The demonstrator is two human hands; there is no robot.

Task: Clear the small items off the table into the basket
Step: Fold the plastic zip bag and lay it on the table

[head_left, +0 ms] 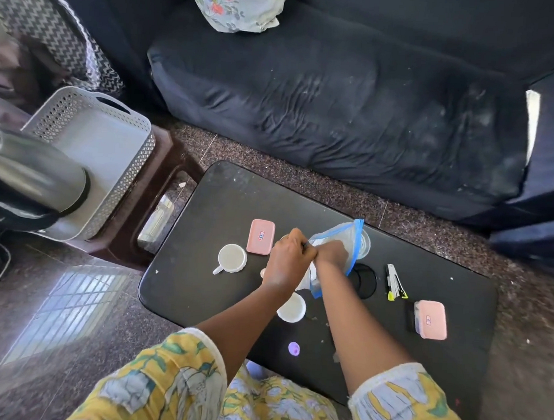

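Bag (348,235) in left grip (290,259), right grip (331,252).

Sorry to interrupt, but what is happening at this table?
A person is handling a clear zip bag with both hands: the left hand grips its edge, and the right hand is against it. Two pink cases, a white cup and a cutter lie on the black table; the grey basket stands beside it.
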